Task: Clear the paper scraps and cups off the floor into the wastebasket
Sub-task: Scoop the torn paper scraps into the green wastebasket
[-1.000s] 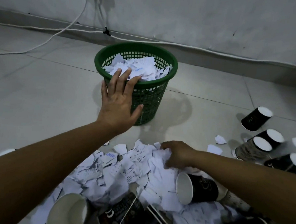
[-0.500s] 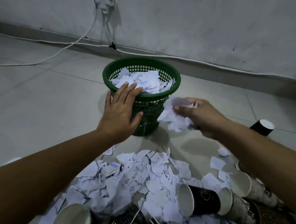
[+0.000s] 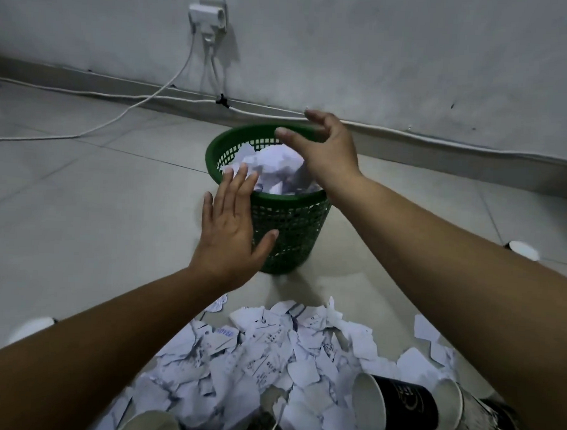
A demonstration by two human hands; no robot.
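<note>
Left hand (image 3: 228,235) grip: wide, fingers straight against the green wastebasket (image 3: 288,228) wall at 9 o'clock. Right hand (image 3: 325,151) grip: wide, empty, above the rim. Paper scraps (image 3: 268,352) and cups (image 3: 393,408) lie on the floor at 6 o'clock.

We see a green lattice wastebasket (image 3: 288,225), white paper scraps (image 3: 268,355) with dark print, a black cup (image 3: 406,408), pale grey floor tiles (image 3: 79,204).

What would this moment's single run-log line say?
right hand: open above round green plastic wastebasket | left hand: flat against it | torn white paper scraps, black paper cup: on floor
</note>
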